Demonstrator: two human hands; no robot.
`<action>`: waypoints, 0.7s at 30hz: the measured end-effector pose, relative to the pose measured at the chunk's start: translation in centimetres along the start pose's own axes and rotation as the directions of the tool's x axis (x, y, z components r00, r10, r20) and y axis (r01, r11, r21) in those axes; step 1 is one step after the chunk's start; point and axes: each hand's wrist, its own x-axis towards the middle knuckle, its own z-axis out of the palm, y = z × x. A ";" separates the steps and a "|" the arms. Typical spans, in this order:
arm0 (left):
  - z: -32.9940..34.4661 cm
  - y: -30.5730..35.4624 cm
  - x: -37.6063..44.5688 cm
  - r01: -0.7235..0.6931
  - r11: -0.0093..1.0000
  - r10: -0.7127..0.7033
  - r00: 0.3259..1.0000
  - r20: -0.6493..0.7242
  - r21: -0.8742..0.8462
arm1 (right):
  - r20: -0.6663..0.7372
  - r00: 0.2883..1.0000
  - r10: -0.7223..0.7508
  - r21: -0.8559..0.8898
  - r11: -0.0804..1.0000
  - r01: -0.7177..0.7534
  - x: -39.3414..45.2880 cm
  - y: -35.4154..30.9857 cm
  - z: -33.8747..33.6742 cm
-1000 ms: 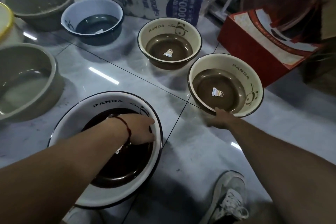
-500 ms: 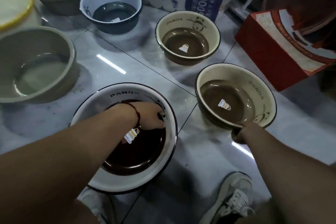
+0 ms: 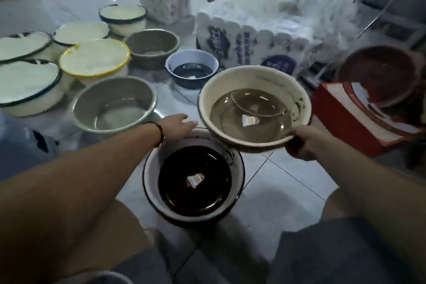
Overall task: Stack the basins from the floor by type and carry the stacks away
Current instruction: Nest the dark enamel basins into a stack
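Observation:
My right hand (image 3: 304, 143) grips the near rim of a cream basin with a brown bottom (image 3: 230, 83) and holds it tilted in the air. Its near edge overlaps the far right rim of a white Panda basin with a dark bottom (image 3: 152, 182), which stands on the floor between my knees. A round outline shows through the lifted basin's bottom; I cannot tell what it is. My left hand (image 3: 177, 126) reaches forward over the white basin's far rim with straight fingers and holds nothing, just left of the lifted basin.
Two grey basins (image 3: 113, 104) (image 3: 152, 47) and a blue one (image 3: 184, 59) stand on the tiles ahead. White enamel basins, one yellow-rimmed (image 3: 94, 58), crowd the left. A red box (image 3: 352, 117) and a red basin (image 3: 380, 74) lie right; paper packs (image 3: 253, 39) stand behind.
My right hand has lifted the cream basin off the floor and swung it left and forward. My left hand has come out of the white basin and stretched ahead. The view has risen.

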 end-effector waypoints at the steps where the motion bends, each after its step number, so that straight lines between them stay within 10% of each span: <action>1: 0.2 -1.0 -0.5 0.031 0.995 -0.034 0.999 -0.022 -0.090 | 0.025 1.000 -0.013 -0.059 0.998 0.015 -0.7 0.6 0.7; 10: -1.7 -7.7 -9.0 0.234 0.803 -0.300 0.953 -0.032 -0.548 | 0.197 0.980 -0.024 -0.311 0.947 0.086 -7.8 4.7 6.2; 21: 1.6 -12.2 -8.5 0.394 0.826 -0.374 0.918 0.131 -0.403 | 0.215 0.963 -0.164 -0.374 0.897 0.236 -4.4 6.6 10.5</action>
